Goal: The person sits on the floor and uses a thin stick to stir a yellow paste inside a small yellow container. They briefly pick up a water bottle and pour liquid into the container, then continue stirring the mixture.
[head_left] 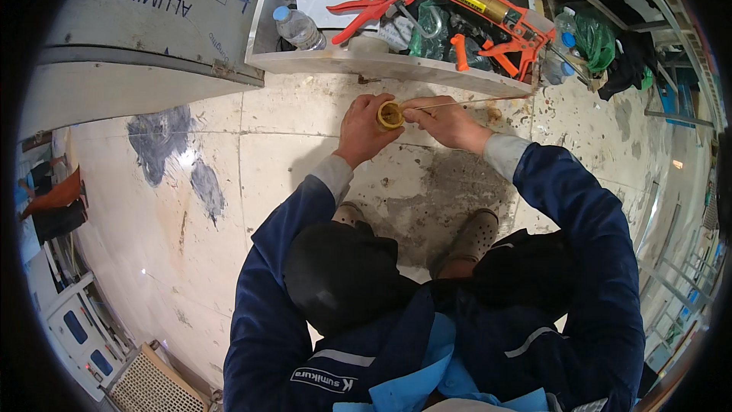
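Above the floor, just short of an open box, my left hand (363, 131) is wrapped round a small round yellow container (382, 117). Its mouth faces up and its inside looks brownish. My right hand (451, 123) meets it from the other side, thumb and fingers pinching a thin, light-coloured stick (480, 100). One end of the stick sticks out to the right past my hand. The other end points toward the container's mouth; whether it touches the inside is hidden by my fingers.
Ahead, the pale box (396, 65) holds an orange caulking gun (473, 0), a red caulking gun (374, 8), a plastic bottle (299, 28) and green bags. A grey cabinet (152, 69) stands left. My shoes (476, 235) are on the stained tile floor (305, 152).
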Motion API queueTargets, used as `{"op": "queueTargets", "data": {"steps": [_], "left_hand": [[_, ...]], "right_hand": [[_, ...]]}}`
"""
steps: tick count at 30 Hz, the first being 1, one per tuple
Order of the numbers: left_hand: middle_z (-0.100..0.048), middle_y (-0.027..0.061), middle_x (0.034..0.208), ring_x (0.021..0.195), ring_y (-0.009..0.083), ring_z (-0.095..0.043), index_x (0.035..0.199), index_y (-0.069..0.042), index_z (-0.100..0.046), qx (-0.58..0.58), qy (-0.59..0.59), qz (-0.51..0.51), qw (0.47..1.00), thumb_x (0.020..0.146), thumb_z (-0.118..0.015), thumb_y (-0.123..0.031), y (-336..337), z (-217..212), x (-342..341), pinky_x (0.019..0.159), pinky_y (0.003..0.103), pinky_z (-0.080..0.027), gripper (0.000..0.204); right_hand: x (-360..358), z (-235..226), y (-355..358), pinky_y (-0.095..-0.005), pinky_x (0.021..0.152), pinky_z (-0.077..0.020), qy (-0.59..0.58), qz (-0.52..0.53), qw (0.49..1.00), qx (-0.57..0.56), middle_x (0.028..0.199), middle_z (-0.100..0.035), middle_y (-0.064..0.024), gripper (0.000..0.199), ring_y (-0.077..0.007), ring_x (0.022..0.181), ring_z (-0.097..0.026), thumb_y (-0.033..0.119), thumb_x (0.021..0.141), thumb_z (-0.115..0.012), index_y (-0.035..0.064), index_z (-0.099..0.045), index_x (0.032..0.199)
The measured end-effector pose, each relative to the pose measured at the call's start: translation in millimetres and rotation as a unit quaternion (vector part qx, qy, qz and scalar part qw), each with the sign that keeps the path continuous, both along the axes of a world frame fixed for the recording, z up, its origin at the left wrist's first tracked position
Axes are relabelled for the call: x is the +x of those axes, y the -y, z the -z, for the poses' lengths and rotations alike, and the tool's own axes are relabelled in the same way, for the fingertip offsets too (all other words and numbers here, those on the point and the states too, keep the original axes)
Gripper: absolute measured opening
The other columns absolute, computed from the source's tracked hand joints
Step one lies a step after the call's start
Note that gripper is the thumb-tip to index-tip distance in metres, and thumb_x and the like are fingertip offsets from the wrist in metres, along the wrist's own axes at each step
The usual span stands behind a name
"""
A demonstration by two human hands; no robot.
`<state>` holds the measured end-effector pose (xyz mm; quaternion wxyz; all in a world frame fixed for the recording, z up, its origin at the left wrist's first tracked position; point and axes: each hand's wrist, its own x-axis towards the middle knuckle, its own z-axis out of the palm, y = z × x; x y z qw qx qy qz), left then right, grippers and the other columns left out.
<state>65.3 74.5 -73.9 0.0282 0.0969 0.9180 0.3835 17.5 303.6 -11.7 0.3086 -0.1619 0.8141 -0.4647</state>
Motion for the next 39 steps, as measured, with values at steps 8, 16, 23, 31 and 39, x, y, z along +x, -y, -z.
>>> {"op": "queueTargets", "data": {"steps": [8,16,23,31,39], "left_hand": [[-0.065,0.0148,0.136,0.127,0.0397,-0.06,0.139,-0.01,-0.061,-0.017,0.09,-0.004,0.996,0.083,-0.089,-0.02,9,40,1,0.109,0.048,-0.05,0.063],[-0.065,0.0147,0.139,0.131,0.0387,-0.058,0.141,-0.01,-0.06,0.008,0.077,-0.03,0.997,0.085,-0.087,-0.018,12,68,5,0.111,0.048,-0.049,0.063],[-0.066,0.0132,0.138,0.129,0.0375,-0.059,0.141,-0.012,-0.06,0.007,0.057,-0.023,0.998,0.083,-0.087,-0.019,15,66,5,0.11,0.047,-0.049,0.065],[-0.066,0.0144,0.136,0.129,0.0393,-0.059,0.141,-0.012,-0.059,-0.025,0.094,-0.042,0.994,0.085,-0.087,-0.023,9,60,7,0.108,0.05,-0.051,0.063],[-0.064,0.0157,0.138,0.125,0.0368,-0.061,0.153,-0.008,-0.049,-0.01,0.084,-0.088,0.993,0.079,-0.091,-0.025,5,41,15,0.105,0.049,-0.051,0.087]], "right_hand": [[-28,39,20,-0.043,0.094,-0.0554,0.017,-0.084,0.994,0.064,0.115,-0.077,-0.0189,0.031,-0.037,0.105,-0.072,0.025,0.109,-0.058,0.004,-0.074,0.126],[-21,77,24,-0.0452,0.09,-0.0569,-0.092,-0.079,0.993,0.012,0.112,-0.076,-0.0189,0.031,-0.0379,0.097,-0.072,0.025,0.11,-0.058,0.0034,-0.075,0.123],[-16,82,20,-0.0454,0.084,-0.0589,-0.096,-0.091,0.991,-0.033,0.112,-0.075,-0.0197,0.022,-0.0379,0.094,-0.073,0.013,0.106,-0.062,0.0038,-0.074,0.123],[-10,69,22,-0.0441,0.097,-0.0563,-0.05,-0.082,0.995,0.027,0.12,-0.075,-0.021,0.031,-0.0371,0.11,-0.071,0.025,0.111,-0.057,0.0044,-0.073,0.128],[-17,34,30,-0.039,0.099,-0.0548,0.042,0.009,0.999,0.02,0.125,-0.074,-0.022,0.039,-0.0359,0.113,-0.071,0.032,0.109,-0.061,0.0006,-0.072,0.129]]}}
